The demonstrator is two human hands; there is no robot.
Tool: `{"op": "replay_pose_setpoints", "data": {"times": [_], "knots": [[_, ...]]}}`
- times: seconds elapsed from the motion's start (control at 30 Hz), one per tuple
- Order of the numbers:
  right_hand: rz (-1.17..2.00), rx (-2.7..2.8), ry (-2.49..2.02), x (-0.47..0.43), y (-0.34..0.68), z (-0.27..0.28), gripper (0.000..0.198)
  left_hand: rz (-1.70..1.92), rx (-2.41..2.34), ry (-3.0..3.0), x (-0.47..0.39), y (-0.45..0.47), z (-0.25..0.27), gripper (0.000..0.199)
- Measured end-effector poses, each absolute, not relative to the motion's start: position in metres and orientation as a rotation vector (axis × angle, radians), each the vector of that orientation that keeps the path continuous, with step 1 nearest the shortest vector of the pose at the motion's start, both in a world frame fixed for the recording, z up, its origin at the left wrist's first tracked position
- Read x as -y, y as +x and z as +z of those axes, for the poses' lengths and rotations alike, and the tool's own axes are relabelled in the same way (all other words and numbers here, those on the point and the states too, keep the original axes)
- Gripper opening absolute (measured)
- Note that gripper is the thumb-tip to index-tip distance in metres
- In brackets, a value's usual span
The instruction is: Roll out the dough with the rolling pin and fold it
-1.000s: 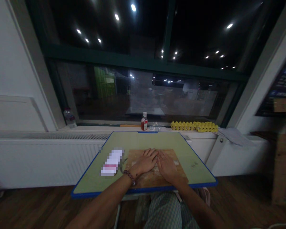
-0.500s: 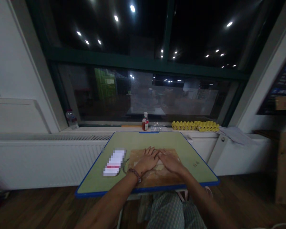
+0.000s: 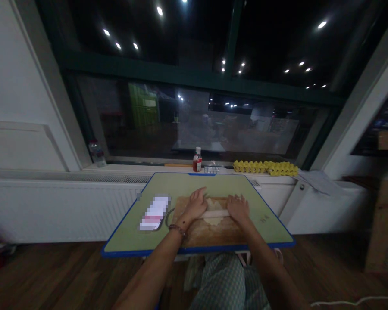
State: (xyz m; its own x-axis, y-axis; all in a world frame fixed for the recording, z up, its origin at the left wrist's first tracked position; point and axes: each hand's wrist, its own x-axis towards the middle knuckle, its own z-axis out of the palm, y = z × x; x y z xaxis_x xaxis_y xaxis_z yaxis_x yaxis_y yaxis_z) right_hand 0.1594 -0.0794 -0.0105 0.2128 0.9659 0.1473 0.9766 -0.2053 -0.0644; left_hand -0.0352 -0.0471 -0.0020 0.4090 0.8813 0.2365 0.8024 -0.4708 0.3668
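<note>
A pale rolling pin (image 3: 216, 213) lies crosswise on a thin, irregular sheet of dough (image 3: 216, 221). Under both is a wooden board (image 3: 210, 237) dusted with flour. My left hand (image 3: 197, 204) rests over the pin's left end, fingers pointing forward; a dark beaded bracelet circles that wrist. At the right end, my right hand (image 3: 238, 207) is closed over the pin, hiding its tip. Some dough shows in front of and behind the pin, between my hands.
The board sits on a small green table (image 3: 168, 183) with a blue rim. A blurred-out phone (image 3: 155, 212) lies left of the board. On the windowsill are a small bottle with red liquid (image 3: 197, 160), yellow egg cartons (image 3: 265, 168) and a clear plastic bottle (image 3: 97, 153).
My hands have moved from close together at the board's middle outward to the two ends of the rolling pin. More of the pin and dough now shows. The view has shifted slightly.
</note>
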Motion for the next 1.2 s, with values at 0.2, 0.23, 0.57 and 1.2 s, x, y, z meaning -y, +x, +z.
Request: {"op": "replay_pose_setpoints", "data": {"times": [0.2, 0.23, 0.57, 1.2], "knots": [[0.003, 1.742, -2.385, 0.088, 0.152, -0.008, 0.050, 0.565, -1.844, 2.476, 0.047, -0.050, -0.003, 0.046], [-0.012, 1.746, -2.381, 0.090, 0.151, -0.008, 0.050, 0.519, -1.871, 2.487, 0.047, -0.053, -0.004, 0.046], [-0.182, 1.836, -2.292, 0.117, 0.149, -0.011, 0.050, 0.359, -1.643, 2.610, 0.069, -0.065, -0.004, 0.048], [-0.053, 1.932, -2.327, 0.096, 0.151, 0.000, 0.051, 0.306, -1.750, 2.499, 0.056, -0.056, 0.005, 0.054]]}}
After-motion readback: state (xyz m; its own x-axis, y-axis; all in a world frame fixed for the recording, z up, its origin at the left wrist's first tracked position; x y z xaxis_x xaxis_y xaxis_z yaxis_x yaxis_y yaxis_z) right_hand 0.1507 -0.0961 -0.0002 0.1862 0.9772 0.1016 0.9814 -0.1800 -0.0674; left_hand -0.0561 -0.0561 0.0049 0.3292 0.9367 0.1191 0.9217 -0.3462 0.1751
